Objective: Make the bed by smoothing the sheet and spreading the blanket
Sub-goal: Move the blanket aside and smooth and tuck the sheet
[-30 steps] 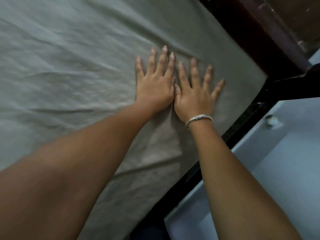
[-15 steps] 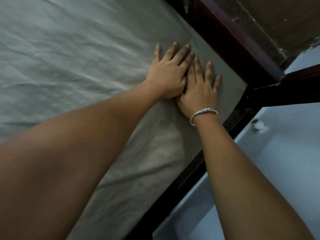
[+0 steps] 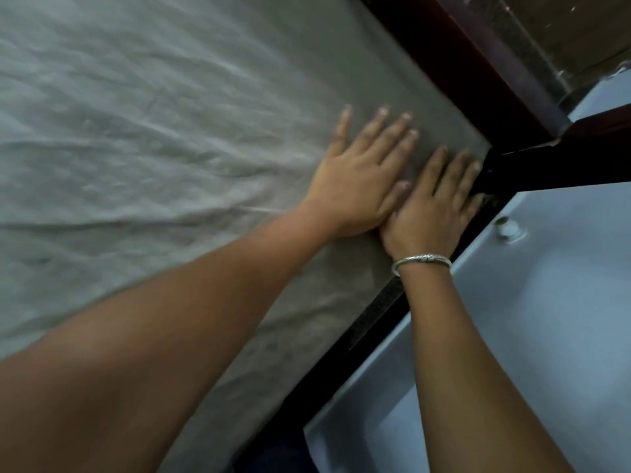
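Both hands are lying flat, palms down, on the grey sheet (image 3: pixel 170 131), fingers straight and gripping nothing. The left hand (image 3: pixel 358 179) is pressing with fingers fanned; the right hand (image 3: pixel 432 209), with a silver bangle (image 3: pixel 421 261) at its wrist, is lying just beside it, the two touching at the thumb side, its fingertips reaching the sheet's corner. The sheet is covering the mattress, wrinkled to the left. A dark wooden bed frame (image 3: pixel 444 63) is running along the edge, with pale blue floor (image 3: pixel 546 319) beyond.

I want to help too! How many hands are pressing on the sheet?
2. The left hand lies flat on the sheet; the right hand, wearing a bracelet, lies flat beside it, nearer the bed frame. None seem hidden.
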The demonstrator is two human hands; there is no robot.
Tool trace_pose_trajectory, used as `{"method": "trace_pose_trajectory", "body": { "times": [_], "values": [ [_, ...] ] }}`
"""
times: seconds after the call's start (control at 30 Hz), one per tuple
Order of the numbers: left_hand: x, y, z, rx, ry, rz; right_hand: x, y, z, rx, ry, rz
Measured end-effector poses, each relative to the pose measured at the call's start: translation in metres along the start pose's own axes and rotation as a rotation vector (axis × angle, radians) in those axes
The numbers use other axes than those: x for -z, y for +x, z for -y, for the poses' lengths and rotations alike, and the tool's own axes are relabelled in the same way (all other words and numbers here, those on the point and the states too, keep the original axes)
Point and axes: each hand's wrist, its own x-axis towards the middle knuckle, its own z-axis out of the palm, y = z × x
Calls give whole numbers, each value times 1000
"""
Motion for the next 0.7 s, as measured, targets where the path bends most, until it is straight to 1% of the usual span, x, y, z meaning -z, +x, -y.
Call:
{"method": "trace_pose_trajectory", "body": {
  "times": [0.07,0.17,0.23,0.33,0.37,0.43,0.47,0.5,0.53,0.63,0.7],
  "values": [
    [8,-15,21,147,23,-49,6,4,19,168,-2,-44],
    [10,-26,46,257,51,8,2,24,46,367,-31,-30],
    [3,-31,49,286,17,42,-7,30,57,449,-84,15],
    [-4,-51,44,294,-40,22,-16,17,60,519,-119,61],
    [-4,-62,44,276,-48,6,-16,8,58,579,-131,84],
    [-3,-85,51,263,-14,-44,-14,-7,54,772,-173,101],
    [-2,-96,59,290,11,-73,-12,-10,56,857,-184,91],
    [0,-103,70,342,33,-101,-9,-7,61,897,-173,71],
    [4,-107,83,409,51,-124,-6,-1,70,887,-146,42],
    [16,-110,125,620,90,-125,3,25,109,727,-86,-38],
    [20,-114,148,750,85,-94,3,43,136,662,-109,-3]
  ]
}}
